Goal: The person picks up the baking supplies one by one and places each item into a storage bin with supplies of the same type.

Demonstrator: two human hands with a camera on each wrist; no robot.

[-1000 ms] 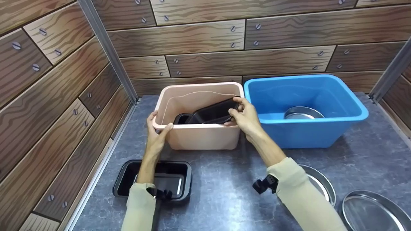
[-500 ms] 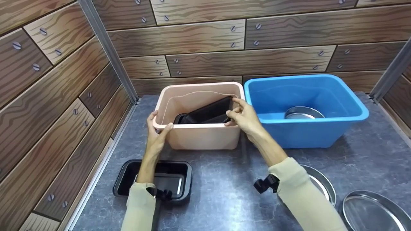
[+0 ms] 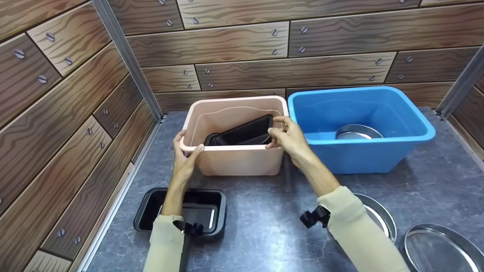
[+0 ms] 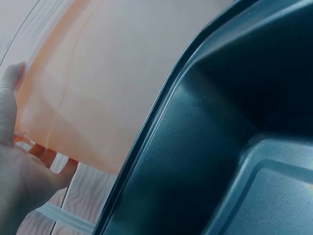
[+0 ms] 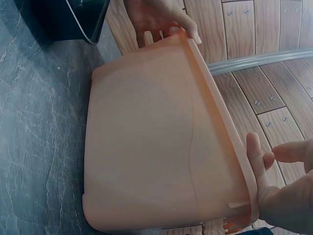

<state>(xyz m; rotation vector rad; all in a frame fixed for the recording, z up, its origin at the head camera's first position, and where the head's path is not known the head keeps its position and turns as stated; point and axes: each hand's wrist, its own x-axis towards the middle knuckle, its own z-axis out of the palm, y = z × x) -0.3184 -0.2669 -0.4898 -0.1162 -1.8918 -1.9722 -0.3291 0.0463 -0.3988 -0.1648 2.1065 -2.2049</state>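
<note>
The left hand has its grip closed on the near left corner of the peach plastic bin. Inside this bin, a black loaf pan lies tilted, its right end raised. The right hand is at the near right rim, its fingers beside the raised end; whether its grip pinches the pan, I cannot tell. A black rectangular pan stands on the bench, below the left forearm. The blue bin, at the right, contains a round metal pan.
</note>
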